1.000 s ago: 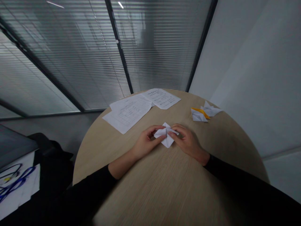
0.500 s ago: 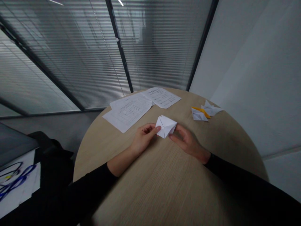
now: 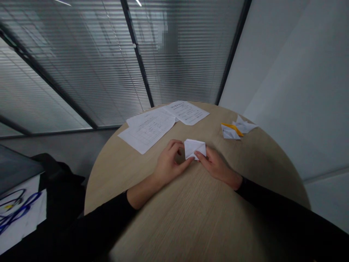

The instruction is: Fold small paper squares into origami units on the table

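Paper packet (image 3: pixel 194 146) between the right hand (image 3: pixel 217 166), which pinches its right side, and the curled left hand (image 3: pixel 169 162), whose hold is unclear, looks light, crisp and easily creased, best taken by its edges.

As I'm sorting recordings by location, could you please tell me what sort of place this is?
Probably an office meeting room: the slatted blinds, round table and printed sheets suggest it.
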`<control>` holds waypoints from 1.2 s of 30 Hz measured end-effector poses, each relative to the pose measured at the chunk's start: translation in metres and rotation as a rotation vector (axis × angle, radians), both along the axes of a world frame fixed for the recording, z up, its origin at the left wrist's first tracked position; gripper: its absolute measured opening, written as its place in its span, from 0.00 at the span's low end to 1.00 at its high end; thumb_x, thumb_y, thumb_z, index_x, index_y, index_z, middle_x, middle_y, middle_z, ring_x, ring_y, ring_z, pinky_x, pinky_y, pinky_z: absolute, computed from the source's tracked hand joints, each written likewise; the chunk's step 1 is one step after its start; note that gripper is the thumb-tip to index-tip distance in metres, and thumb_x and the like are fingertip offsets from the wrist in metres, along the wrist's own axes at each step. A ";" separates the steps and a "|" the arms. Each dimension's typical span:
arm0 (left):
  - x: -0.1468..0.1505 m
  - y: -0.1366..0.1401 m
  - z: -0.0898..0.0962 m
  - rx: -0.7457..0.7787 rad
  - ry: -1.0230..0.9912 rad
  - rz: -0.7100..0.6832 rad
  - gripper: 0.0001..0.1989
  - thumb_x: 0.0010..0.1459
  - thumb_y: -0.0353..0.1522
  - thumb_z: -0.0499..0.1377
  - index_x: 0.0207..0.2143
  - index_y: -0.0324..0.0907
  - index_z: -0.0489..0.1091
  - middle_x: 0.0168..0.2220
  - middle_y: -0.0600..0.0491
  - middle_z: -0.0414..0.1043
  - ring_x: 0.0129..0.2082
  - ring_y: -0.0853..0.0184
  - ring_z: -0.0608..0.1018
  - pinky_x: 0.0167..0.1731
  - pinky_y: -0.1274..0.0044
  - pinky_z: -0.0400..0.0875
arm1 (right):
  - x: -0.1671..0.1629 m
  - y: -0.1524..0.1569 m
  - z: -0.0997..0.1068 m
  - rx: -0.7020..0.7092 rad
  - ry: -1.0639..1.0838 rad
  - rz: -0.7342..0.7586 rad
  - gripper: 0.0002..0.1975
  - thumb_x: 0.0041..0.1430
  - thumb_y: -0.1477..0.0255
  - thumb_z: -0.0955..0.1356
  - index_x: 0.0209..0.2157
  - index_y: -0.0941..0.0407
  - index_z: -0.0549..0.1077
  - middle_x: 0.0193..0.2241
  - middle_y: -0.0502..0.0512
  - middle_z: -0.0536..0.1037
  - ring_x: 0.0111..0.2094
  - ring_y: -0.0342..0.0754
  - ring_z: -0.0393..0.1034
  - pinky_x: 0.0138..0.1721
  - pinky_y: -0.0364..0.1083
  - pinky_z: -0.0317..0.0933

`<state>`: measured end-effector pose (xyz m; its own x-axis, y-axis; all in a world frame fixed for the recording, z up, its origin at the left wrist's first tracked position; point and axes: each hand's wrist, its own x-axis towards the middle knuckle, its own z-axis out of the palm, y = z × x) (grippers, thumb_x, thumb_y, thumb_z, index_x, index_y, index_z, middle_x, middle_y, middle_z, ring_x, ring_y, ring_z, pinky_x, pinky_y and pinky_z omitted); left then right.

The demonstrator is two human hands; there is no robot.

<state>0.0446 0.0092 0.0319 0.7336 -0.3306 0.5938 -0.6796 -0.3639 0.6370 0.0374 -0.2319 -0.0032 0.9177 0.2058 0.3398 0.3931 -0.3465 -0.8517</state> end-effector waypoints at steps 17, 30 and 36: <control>0.003 0.001 -0.007 -0.238 0.456 -0.134 0.12 0.72 0.34 0.62 0.55 0.45 0.70 0.37 0.55 0.81 0.29 0.67 0.80 0.31 0.76 0.73 | -0.004 -0.001 0.016 0.011 -0.136 0.023 0.25 0.77 0.72 0.66 0.68 0.44 0.84 0.40 0.51 0.87 0.30 0.47 0.77 0.33 0.47 0.74; 0.004 0.004 -0.011 -0.208 0.375 -0.336 0.27 0.71 0.31 0.68 0.71 0.45 0.72 0.46 0.50 0.85 0.40 0.63 0.85 0.44 0.72 0.80 | -0.004 0.001 0.026 -0.037 -0.420 -0.161 0.16 0.73 0.70 0.75 0.59 0.47 0.80 0.56 0.60 0.85 0.59 0.61 0.81 0.63 0.62 0.76; 0.004 0.002 -0.011 -0.175 0.362 -0.291 0.27 0.72 0.30 0.66 0.71 0.43 0.72 0.47 0.48 0.87 0.41 0.63 0.87 0.45 0.71 0.80 | -0.002 0.000 0.022 -0.031 -0.413 -0.196 0.07 0.72 0.68 0.77 0.49 0.47 0.80 0.47 0.56 0.86 0.50 0.59 0.82 0.55 0.60 0.78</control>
